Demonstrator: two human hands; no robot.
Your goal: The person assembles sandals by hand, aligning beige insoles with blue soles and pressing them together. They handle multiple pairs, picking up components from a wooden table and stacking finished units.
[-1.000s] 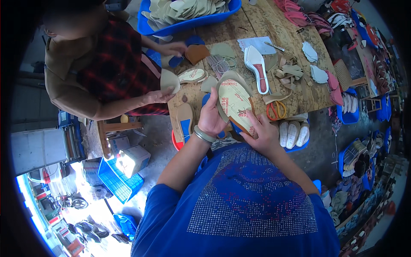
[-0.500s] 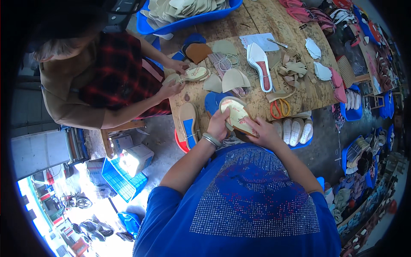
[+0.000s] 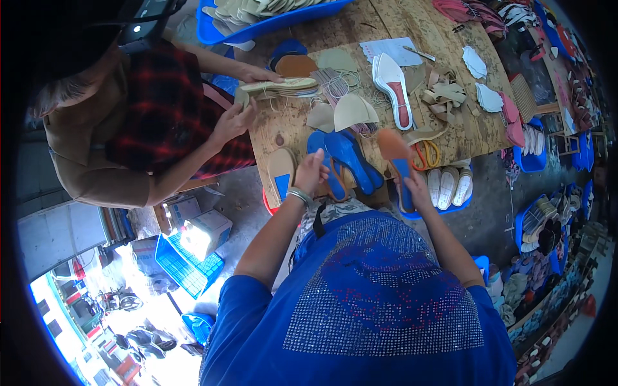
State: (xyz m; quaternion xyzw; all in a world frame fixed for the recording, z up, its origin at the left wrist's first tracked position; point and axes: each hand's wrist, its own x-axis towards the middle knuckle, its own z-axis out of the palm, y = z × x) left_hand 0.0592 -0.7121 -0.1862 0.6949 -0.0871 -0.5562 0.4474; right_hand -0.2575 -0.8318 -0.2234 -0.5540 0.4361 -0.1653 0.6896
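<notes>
Head view: my right hand [image 3: 417,188] gripped a brown-and-blue insole [image 3: 393,147] by its blue half, long axis running forward and slightly left; my left hand [image 3: 311,174], loosely open, apparently empty, was nearer the blue insoles [image 3: 351,156] just right of it.

Brn/blue insole [image 3: 393,149], wide end fwd, in R hand [image 3: 418,189].

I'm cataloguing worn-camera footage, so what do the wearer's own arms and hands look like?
The left hand and right hand are gloveless. A silvery bangle circles the left wrist; none shows on the right. Short blue sleeves leave both forearms uncovered.
</notes>
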